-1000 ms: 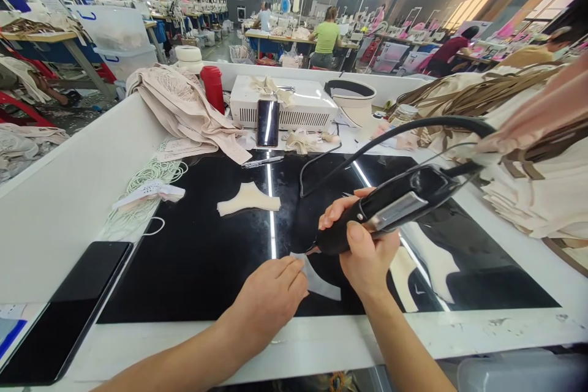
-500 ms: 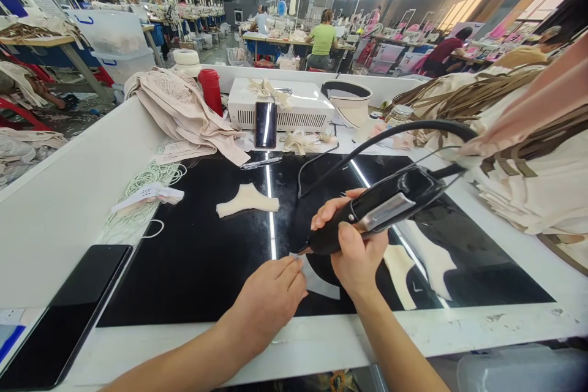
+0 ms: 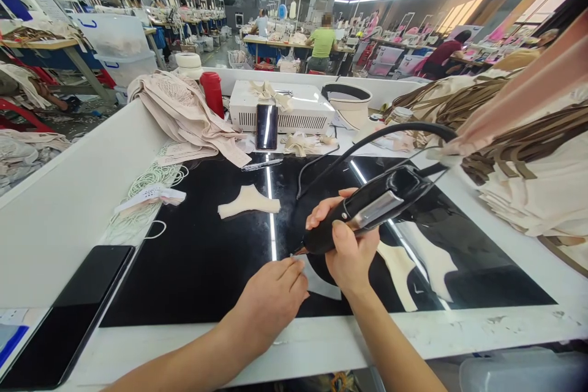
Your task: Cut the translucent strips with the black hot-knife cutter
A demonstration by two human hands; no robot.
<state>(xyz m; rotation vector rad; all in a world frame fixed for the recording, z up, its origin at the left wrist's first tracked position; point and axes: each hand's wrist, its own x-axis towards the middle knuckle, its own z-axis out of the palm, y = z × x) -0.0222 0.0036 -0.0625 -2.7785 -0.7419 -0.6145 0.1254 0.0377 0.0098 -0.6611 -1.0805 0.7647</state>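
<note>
My right hand (image 3: 351,251) is wrapped around a black corded hand tool (image 3: 367,202) that looks like an ultrasonic welder, with a metal plate on its side. Its narrow copper-coloured tip points down and left, right by the fingertips of my left hand (image 3: 273,294). Those fingers are closed in a pinch on the upper left end of a thin white curved fabric piece (image 3: 324,282), which lies on the black glossy board (image 3: 193,275). Whether the tip touches the fabric, I cannot tell. Part of the piece is hidden beneath my hands.
A cream foam-like piece (image 3: 250,202) lies farther back, and another cream piece (image 3: 399,272) and a white piece (image 3: 434,260) lie right. A tablet (image 3: 64,312), pale green cord (image 3: 142,190), a phone (image 3: 267,127), a white vented box (image 3: 280,104) and fabric stacks (image 3: 533,184) surround the board.
My right hand has shifted slightly left with the tool, bringing its tip a little closer to my left fingertips. My left hand keeps its pinch in nearly the same place.
</note>
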